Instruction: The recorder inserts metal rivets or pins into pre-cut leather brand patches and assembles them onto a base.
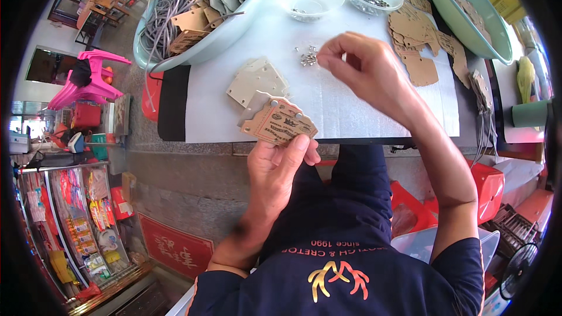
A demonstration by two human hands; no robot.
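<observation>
My left hand [277, 169] grips a brown printed tag [287, 126] with a wavy edge by its lower side, the thumb lying across its front. Two round metal fasteners show near the tag's upper corners, and a pale grey piece juts out behind its left side. Just beyond it lies a small stack of pale grey plates [256, 82] with holes. My right hand [369, 73] hovers over the table with thumb and forefinger pinched; what is between them, if anything, is too small to make out. Beside those fingertips is a loose pile of small metal fasteners [308, 57].
A large pale blue tub [234, 23] at far left holds grey cords and tags. Two clear bowls, one [291, 13] with few fasteners and another [383, 4] with many, stand at the back. Brown tags [420, 67] lie at right, near a second tub [497, 47].
</observation>
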